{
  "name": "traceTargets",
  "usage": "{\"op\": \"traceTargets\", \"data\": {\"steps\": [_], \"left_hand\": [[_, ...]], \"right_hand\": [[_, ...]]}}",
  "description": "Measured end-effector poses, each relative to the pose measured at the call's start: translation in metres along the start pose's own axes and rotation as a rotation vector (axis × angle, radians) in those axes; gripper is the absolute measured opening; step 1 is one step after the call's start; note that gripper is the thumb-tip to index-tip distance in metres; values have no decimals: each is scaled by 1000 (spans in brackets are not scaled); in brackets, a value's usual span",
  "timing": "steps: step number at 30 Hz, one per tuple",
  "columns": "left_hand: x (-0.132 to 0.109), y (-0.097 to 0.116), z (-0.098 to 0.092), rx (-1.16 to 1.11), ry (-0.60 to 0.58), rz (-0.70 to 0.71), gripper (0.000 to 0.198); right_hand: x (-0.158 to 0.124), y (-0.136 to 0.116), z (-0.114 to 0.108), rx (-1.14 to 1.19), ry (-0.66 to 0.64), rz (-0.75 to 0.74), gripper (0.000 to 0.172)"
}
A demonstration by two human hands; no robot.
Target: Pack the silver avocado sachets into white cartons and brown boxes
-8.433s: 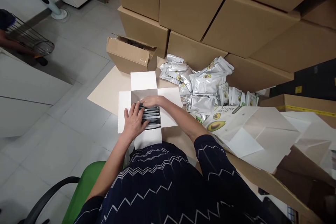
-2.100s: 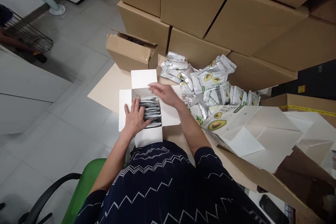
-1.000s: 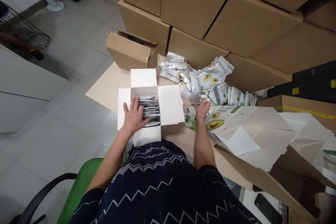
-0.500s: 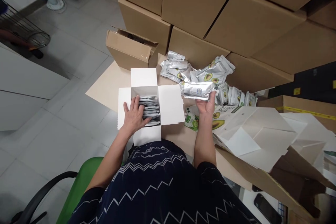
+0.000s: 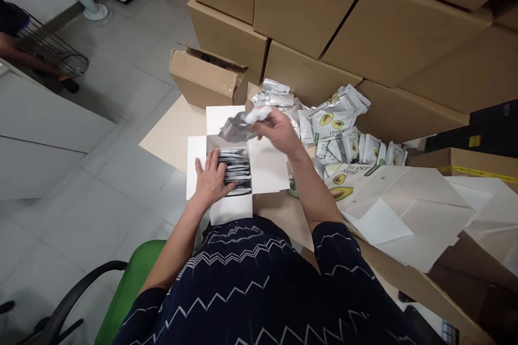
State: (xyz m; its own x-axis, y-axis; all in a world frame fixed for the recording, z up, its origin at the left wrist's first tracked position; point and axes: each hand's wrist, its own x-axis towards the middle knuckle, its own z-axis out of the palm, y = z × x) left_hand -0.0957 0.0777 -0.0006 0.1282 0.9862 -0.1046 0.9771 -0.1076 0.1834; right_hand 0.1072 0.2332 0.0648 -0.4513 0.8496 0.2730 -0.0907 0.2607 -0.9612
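Note:
An open white box (image 5: 230, 206) stands upright before me with its flaps folded outward. Inside is a row of silver pouches (image 5: 238, 171) packed on edge. My left hand (image 5: 211, 180) rests over the box's left side, fingers apart and touching the pouches. Above the far part of the box, my right hand (image 5: 281, 129) grips a silver pouch (image 5: 237, 128) by its white-looking end; the pouch is tilted and blurred. Beyond that hand lies a pile of loose pouches (image 5: 329, 121) with avocado prints, partly hidden by my right arm.
Stacked brown cartons (image 5: 311, 5) wall off the far side. A smaller opened carton (image 5: 202, 78) stands behind the white box. Flattened white printed boxes (image 5: 404, 205) lie at the right. A green chair (image 5: 140, 269) is at lower left, and a person's leg (image 5: 28, 56) shows at upper left.
My right hand has carried the silver pouch leftward, from beside the pile to above the white box, turning it on the way. My left hand has stayed on the packed pouches.

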Motion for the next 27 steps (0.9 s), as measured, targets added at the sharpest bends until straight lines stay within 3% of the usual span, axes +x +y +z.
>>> {"op": "traceTargets", "data": {"steps": [4, 8, 14, 18, 23, 27], "left_hand": [[1, -2, 4, -25, 9, -6, 50], [1, -2, 6, -94, 25, -11, 51], [0, -4, 8, -164, 36, -2, 51], [0, -6, 11, -185, 59, 8, 50], [1, -6, 12, -140, 66, 17, 48], [-2, -4, 7, -122, 80, 23, 50]], "right_hand": [[10, 31, 36, -123, -245, 16, 25], [11, 62, 51, -342, -401, 106, 14], [18, 62, 61, -818, -553, 177, 25], [24, 64, 69, -949, -571, 192, 24], [20, 73, 76, -881, -524, 189, 24], [18, 65, 69, -792, -343, 120, 23]]}}
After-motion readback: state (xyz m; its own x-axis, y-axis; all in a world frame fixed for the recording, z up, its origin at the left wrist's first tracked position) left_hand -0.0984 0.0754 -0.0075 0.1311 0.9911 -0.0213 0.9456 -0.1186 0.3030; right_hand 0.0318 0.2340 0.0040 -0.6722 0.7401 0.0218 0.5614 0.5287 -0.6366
